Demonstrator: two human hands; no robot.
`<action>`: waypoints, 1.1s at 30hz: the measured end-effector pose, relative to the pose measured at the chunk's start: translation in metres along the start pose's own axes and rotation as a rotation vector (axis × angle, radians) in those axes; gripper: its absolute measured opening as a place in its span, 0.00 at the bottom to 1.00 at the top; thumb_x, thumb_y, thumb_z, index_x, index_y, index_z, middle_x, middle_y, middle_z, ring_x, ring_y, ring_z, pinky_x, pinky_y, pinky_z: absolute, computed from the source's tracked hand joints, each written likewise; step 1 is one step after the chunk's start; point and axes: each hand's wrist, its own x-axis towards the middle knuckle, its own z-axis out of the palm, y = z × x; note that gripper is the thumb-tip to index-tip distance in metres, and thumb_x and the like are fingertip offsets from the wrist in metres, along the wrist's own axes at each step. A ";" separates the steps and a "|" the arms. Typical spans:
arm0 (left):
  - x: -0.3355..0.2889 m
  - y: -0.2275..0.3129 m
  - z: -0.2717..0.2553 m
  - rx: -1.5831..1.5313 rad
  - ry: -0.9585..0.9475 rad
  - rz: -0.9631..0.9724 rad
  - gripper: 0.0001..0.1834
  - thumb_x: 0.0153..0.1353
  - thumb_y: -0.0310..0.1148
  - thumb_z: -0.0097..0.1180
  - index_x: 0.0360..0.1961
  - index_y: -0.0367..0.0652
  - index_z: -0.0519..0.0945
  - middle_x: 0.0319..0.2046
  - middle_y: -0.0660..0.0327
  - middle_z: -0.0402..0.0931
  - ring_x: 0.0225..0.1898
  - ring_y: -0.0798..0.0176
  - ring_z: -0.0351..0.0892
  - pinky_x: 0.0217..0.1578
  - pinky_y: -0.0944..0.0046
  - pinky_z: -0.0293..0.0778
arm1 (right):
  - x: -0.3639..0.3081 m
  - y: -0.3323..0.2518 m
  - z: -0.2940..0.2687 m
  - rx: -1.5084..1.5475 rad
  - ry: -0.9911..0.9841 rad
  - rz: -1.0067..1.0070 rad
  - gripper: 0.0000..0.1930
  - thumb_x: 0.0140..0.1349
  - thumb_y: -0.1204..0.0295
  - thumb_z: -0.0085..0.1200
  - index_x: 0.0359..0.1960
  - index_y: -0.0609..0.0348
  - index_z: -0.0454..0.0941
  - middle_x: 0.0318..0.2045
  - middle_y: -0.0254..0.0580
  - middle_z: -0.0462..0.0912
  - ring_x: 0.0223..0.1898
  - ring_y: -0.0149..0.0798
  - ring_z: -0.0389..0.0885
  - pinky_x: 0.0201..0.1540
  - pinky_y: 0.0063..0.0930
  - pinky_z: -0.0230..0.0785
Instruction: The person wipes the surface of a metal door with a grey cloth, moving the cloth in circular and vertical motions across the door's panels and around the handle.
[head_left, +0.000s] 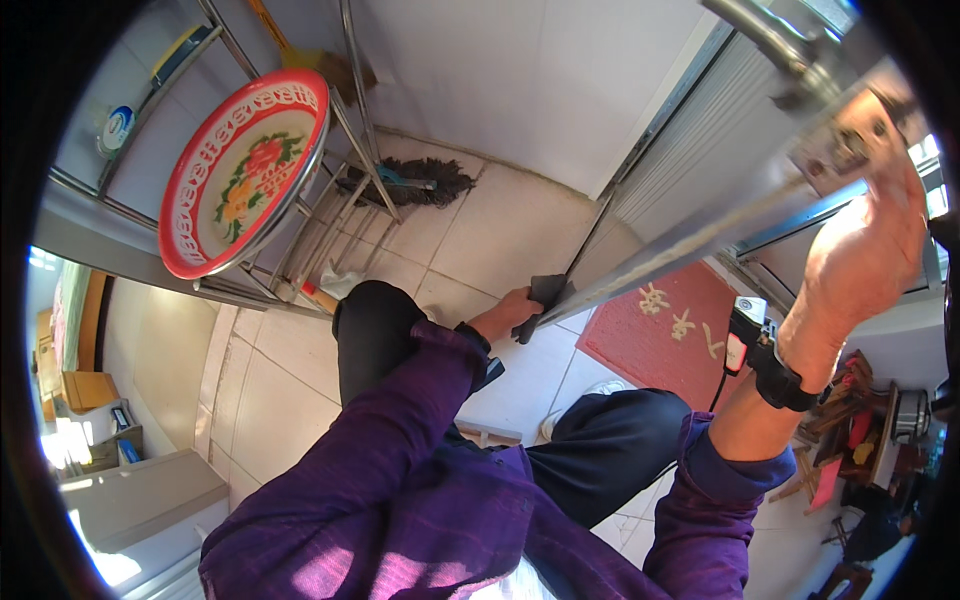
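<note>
Head view: grey cloth (547, 296) in left hand (512, 312).

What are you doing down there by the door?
A person in a purple top is crouched at an open metal door. The left hand presses a dark grey cloth against the door's edge low down. The right hand is raised and grips the door up near the lock plate. A red mat lies on the floor tiles, and a mop rests under a metal rack.
</note>
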 end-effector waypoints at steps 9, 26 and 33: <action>-0.004 0.027 0.033 0.013 -0.077 0.173 0.20 0.62 0.34 0.59 0.52 0.32 0.79 0.37 0.50 0.82 0.34 0.57 0.82 0.31 0.56 0.77 | 0.002 0.040 -0.069 -1.022 -0.022 -0.233 0.12 0.62 0.71 0.59 0.45 0.62 0.79 0.42 0.49 0.84 0.41 0.51 0.86 0.45 0.38 0.78; 0.074 -0.065 0.062 0.122 -0.016 0.007 0.19 0.62 0.35 0.60 0.50 0.34 0.80 0.33 0.50 0.83 0.30 0.53 0.83 0.28 0.52 0.76 | -0.040 0.042 -0.099 -0.754 -0.024 -0.025 0.16 0.63 0.69 0.59 0.50 0.64 0.77 0.44 0.47 0.84 0.42 0.48 0.84 0.47 0.39 0.77; 0.094 -0.089 0.068 0.148 0.033 -0.113 0.23 0.60 0.36 0.58 0.51 0.30 0.80 0.43 0.39 0.84 0.45 0.39 0.85 0.47 0.46 0.78 | -0.054 0.032 -0.117 -0.731 -0.016 0.039 0.17 0.64 0.69 0.59 0.51 0.65 0.76 0.44 0.47 0.83 0.42 0.47 0.83 0.48 0.40 0.76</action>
